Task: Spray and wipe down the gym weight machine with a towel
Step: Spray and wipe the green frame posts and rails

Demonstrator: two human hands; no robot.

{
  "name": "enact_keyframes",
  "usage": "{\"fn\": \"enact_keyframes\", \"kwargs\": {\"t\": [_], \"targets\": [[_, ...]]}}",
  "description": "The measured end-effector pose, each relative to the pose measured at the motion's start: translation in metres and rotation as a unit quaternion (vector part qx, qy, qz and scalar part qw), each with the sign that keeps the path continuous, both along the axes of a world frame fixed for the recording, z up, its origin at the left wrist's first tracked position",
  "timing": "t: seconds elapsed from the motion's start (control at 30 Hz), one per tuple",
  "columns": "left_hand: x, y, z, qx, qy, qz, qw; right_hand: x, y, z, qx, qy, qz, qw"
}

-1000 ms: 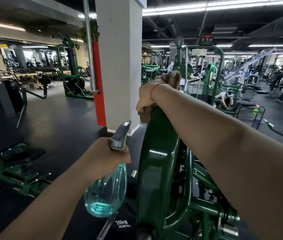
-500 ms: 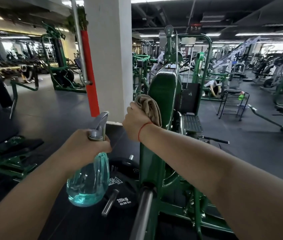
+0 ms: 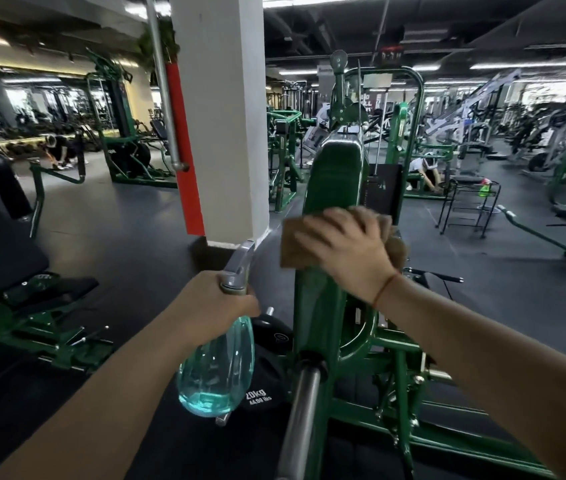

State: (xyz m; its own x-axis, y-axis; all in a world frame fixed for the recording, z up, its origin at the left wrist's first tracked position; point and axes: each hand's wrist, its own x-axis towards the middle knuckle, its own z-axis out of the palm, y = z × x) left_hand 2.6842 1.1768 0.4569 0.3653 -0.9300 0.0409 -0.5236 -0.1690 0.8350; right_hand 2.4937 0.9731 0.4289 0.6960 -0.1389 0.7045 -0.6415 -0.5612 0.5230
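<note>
Wiping step: right hand (image 3: 347, 251), fingers spread, pressed towel (image 3: 292, 244) on machine arm (image 3: 337, 181); left hand (image 3: 212, 306) fingers wrapped round spray bottle (image 3: 215, 368). Next, probably: steady pressure along the arm.

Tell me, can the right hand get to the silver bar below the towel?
Probably yes: the right hand presses the towel on the green arm; the silver bar lies nearer, uncovered; the spray bottle hangs aside.

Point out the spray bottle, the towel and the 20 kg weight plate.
spray bottle (image 3: 215, 370), head view, on its clear teal body.
towel (image 3: 292, 245), head view, on its flat left corner.
20 kg weight plate (image 3: 274, 339), head view, on its black face.
</note>
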Motion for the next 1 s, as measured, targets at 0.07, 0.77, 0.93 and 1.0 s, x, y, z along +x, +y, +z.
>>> {"fn": "enact_keyframes", "kwargs": {"t": [0.07, 0.77, 0.93, 1.0], "targets": [[-0.002, -0.006, -0.004, -0.001, 0.016, -0.022, 1.000, 0.006, -0.013, 0.032, 0.063, -0.085, -0.052, 0.993], [-0.029, -0.018, -0.064, 0.096, 0.031, -0.015, 0.995, 0.003, 0.032, -0.208, 0.149, -0.105, 0.047, 0.982], [-0.034, -0.013, -0.075, 0.121, 0.051, 0.008, 0.991, -0.004, 0.048, -0.228, 0.267, -0.099, 0.038, 0.958], [-0.036, -0.012, -0.078, 0.119, 0.054, 0.010, 0.991, -0.004, 0.052, -0.221, 0.304, -0.114, 0.047, 0.945]]}}
